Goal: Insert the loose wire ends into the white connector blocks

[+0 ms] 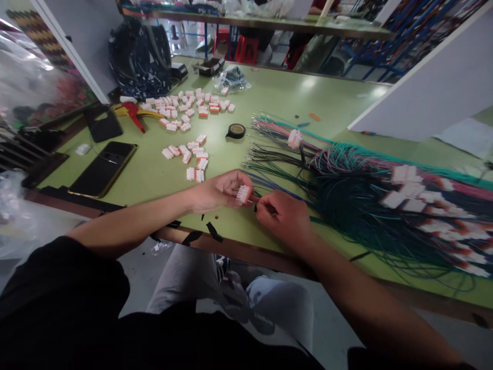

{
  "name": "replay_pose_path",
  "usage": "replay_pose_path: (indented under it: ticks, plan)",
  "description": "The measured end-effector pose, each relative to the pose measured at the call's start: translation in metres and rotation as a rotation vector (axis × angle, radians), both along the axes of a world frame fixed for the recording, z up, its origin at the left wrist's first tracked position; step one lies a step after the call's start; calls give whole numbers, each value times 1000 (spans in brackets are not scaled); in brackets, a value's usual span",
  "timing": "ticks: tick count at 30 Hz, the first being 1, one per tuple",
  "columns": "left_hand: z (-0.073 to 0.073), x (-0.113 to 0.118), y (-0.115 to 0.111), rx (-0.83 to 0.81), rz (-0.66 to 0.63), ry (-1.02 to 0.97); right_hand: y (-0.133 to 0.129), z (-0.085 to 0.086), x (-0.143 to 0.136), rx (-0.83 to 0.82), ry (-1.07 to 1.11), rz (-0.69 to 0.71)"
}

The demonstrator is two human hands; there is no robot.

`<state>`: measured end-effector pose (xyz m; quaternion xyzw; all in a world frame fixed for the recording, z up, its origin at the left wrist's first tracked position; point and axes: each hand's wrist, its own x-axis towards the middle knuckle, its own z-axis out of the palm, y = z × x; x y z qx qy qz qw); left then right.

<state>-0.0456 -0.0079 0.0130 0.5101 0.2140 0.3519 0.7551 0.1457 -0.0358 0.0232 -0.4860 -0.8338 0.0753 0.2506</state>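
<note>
Near the table's front edge, my left hand (221,191) grips a white and orange connector housing (243,193) between thumb and fingers. Close beside it on the right, my right hand (285,213) is closed in a pinch on a thin wire, whose end points at the housing; whether the tip sits inside it I cannot tell. Bundles of loose wires (335,180) in green, black, blue and pink lie behind and right of my right hand. A small group of connector housings (187,152) rests beyond my left hand.
A larger pile of housings (188,105) lies farther back, near red and yellow pliers (135,114). Black tape (235,131) sits mid-table; a phone (102,169) lies left. Wired connectors (416,195) rest at right. A white panel (419,77) stands behind the wires.
</note>
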Motion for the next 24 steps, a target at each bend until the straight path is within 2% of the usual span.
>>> replay_pose_path:
  ticks: [9,15,24]
  plan:
    - [-1,3,-2,257,47,141,2,3,1,-174,124,18]
    - [0,4,-4,268,70,150,6,2,1,-284,216,74]
    - [2,2,-6,251,119,209,6,-2,1,-274,246,124]
